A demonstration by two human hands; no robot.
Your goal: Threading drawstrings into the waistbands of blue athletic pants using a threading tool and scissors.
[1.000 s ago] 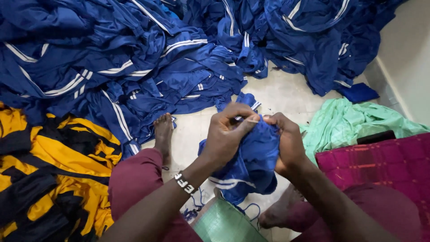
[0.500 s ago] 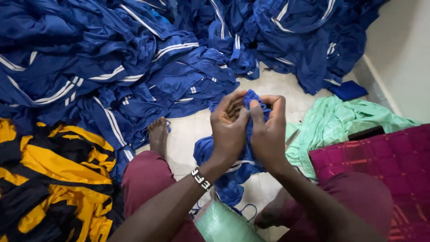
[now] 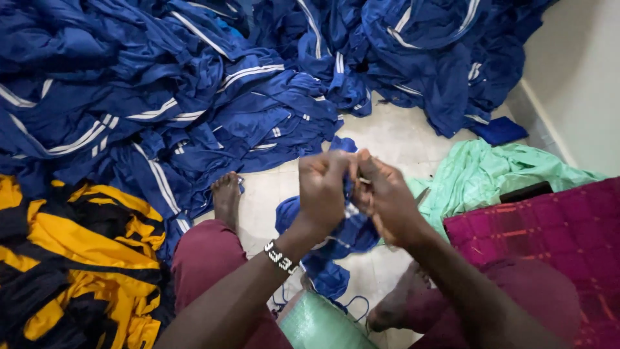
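While a bunched blue garment (image 3: 336,236) hangs between the seated person's knees, just above the tiled floor (image 3: 400,139), the left hand (image 3: 323,190) and right hand (image 3: 386,201) meet at its top edge, fingers closed tightly on the cloth; whether a small tool sits between them cannot be told. If that pinch loosens, the garment would likely drop onto the floor. Heaps of blue striped clothing (image 3: 161,97) lie beyond, yellow-and-black garments (image 3: 71,258) to the left, pale green fabric (image 3: 484,174) to the right.

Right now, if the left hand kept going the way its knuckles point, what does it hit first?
The right hand: the left hand faces it, both pinching the blue garment between them. Depth is unclear, but they look nearly touching.
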